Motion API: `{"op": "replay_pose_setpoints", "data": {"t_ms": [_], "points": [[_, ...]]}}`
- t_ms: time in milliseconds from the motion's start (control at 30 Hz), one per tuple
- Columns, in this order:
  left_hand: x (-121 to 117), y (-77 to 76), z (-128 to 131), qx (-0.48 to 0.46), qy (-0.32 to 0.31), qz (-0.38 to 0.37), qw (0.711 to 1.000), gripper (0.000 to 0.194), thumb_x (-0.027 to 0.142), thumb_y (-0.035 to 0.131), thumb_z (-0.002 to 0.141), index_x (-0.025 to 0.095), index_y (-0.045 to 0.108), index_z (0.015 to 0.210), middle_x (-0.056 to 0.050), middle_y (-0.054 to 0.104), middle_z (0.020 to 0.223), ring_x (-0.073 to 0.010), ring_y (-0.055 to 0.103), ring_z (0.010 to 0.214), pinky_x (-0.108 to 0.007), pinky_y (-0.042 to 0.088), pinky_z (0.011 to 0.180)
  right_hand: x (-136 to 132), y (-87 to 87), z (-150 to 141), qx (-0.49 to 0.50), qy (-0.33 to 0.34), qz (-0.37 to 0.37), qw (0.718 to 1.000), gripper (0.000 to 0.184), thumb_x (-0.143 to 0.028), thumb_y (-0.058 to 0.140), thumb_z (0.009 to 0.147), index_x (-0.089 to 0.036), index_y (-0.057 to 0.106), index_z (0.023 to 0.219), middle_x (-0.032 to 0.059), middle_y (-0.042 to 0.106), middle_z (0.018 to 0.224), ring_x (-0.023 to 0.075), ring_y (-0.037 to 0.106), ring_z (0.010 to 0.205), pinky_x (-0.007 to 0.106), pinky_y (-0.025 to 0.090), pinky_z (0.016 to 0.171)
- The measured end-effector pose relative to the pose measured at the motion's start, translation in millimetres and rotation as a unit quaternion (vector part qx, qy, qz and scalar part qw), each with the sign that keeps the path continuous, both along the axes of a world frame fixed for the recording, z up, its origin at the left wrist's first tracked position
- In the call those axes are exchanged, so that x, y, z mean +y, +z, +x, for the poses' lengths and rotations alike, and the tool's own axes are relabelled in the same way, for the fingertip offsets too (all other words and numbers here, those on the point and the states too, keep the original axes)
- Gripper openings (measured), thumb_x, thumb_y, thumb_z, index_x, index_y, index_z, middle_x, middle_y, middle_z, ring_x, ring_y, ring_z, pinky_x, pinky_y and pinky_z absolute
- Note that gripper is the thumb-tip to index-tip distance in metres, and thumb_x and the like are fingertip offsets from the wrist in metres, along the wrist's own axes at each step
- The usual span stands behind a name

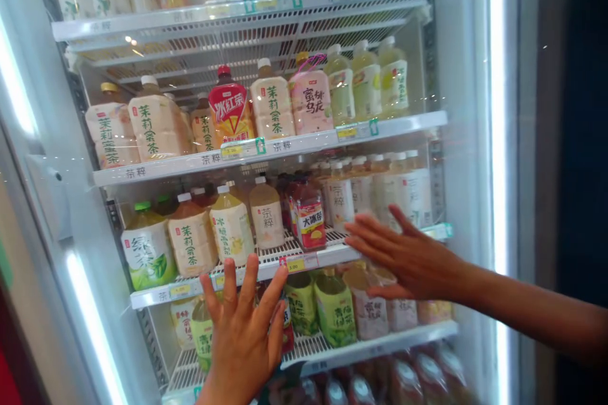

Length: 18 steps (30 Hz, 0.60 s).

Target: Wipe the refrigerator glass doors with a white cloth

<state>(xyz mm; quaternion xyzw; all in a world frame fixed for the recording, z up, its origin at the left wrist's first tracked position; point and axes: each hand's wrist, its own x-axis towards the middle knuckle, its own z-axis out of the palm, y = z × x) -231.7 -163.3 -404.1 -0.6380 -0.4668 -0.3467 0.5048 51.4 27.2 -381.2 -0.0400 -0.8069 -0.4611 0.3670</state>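
My left hand [244, 335] is raised at the bottom centre, fingers spread and holding nothing. It lies in front of the lower shelves of a lit drinks fridge. My right hand [403, 256] reaches in from the right, fingers stretched out, a little blurred, also holding nothing. Behind its fingertips stand a dark red tea bottle [311, 218] and several white-labelled bottles [339, 196]. Whether either hand touches the fridge glass, I cannot tell. Above my left hand are a cream-labelled bottle [231, 228] and a green-labelled bottle [148, 250]. My left hand hides part of the shelf below.
A higher shelf [285, 147] carries more bottles, including a red iced tea bottle [230, 107] and a pink-labelled bottle [311, 101]. Green-labelled bottles [335, 307] stand lower down. Bright light strips [498, 171] run along the fridge sides. Reflections lie across the front.
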Motion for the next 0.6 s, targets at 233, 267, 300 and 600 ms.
{"op": "replay_pose_setpoints", "data": {"t_ms": [233, 267, 300, 600], "points": [[-0.9, -1.0, 3.6, -0.013, -0.008, 0.008, 1.0, 0.081, 0.019, 0.063, 0.094, 0.034, 0.024, 0.164, 0.0, 0.004, 0.178, -0.0289, -0.003, 0.165, -0.057, -0.01, 0.133, 23.3, 1.2, 27.6, 0.144, -0.016, -0.06, 0.988, 0.098, -0.067, 0.047, 0.099, -0.013, 0.003, 0.169, 0.0164, 0.01, 0.176, 0.0409, 0.019, 0.161, 0.07, 0.004, 0.129], [-1.5, -2.1, 3.3, -0.018, -0.012, 0.008, 1.0, 0.083, 0.018, 0.063, 0.094, 0.034, 0.021, 0.165, 0.0, 0.003, 0.178, -0.0292, -0.003, 0.165, -0.058, -0.009, 0.133, 27.5, -5.1, 32.6, 0.134, -0.009, -0.057, 0.989, 0.099, -0.067, 0.048, 0.098, -0.015, 0.004, 0.169, 0.0153, 0.012, 0.176, 0.0419, 0.023, 0.16, 0.07, 0.005, 0.13], [-1.4, -3.0, 3.5, -0.025, -0.015, 0.008, 1.0, 0.085, 0.017, 0.062, 0.094, 0.034, 0.019, 0.165, 0.0, 0.003, 0.178, -0.0296, -0.003, 0.165, -0.058, -0.009, 0.133, 31.9, -10.0, 37.9, 0.147, -0.009, -0.067, 0.987, 0.098, -0.067, 0.048, 0.098, -0.017, 0.004, 0.17, 0.0136, 0.011, 0.176, 0.0438, 0.025, 0.159, 0.071, 0.004, 0.129], [20.9, 10.3, 27.6, -0.009, 0.012, 0.001, 1.0, 0.076, 0.026, 0.061, 0.096, 0.034, 0.028, 0.163, -0.001, 0.006, 0.178, -0.0302, 0.0, 0.165, -0.058, -0.007, 0.133, 25.6, -42.0, 43.9, 0.101, -0.021, -0.063, 0.993, 0.096, -0.069, 0.045, 0.098, -0.021, 0.006, 0.17, 0.0103, 0.01, 0.176, 0.0407, 0.025, 0.16, 0.072, 0.014, 0.128]]}}
